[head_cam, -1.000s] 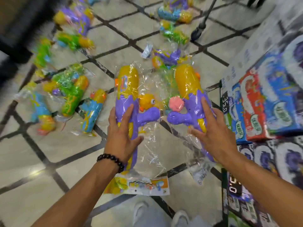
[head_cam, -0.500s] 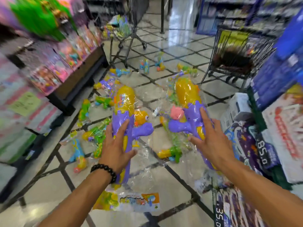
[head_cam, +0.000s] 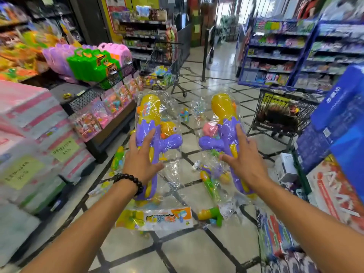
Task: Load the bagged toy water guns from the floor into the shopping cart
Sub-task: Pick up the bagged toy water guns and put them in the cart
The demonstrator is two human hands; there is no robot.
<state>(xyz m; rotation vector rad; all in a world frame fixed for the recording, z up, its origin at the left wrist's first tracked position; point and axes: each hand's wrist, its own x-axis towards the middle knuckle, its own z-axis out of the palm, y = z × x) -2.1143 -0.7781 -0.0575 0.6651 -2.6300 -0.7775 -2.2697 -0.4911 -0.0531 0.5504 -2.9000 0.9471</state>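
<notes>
- While I stand in the aisle, my left hand [head_cam: 140, 162] grips one bagged water gun [head_cam: 152, 134] by its purple body, fingers laid over the front and thumb hooked round the side.
- My right hand [head_cam: 242, 162] holds a second bagged water gun [head_cam: 226, 127] the same way, fingers spread across the purple part.
- My two hands are apart, each clamped on its own toy, both guns raised off the floor with the yellow ends pointing away from me.
- A beaded bracelet [head_cam: 131, 181] sits on my left wrist.
- The printed header card [head_cam: 157, 218] of the left bag hangs below my forearm.
- More bagged water guns lie on the tiled floor [head_cam: 187, 251]: a green and yellow one [head_cam: 210, 186] between my arms, a green one [head_cam: 117, 158] beside the left shelf [head_cam: 110, 123], and small ones [head_cam: 185, 114] further up the aisle.
- A shopping cart [head_cam: 163, 75] with coloured toys in it stands well ahead, near the left shelf.
- A second dark cart [head_cam: 283, 113] stands to my right.
- Blue boxes [head_cam: 338, 123] are stacked at my far right.
</notes>
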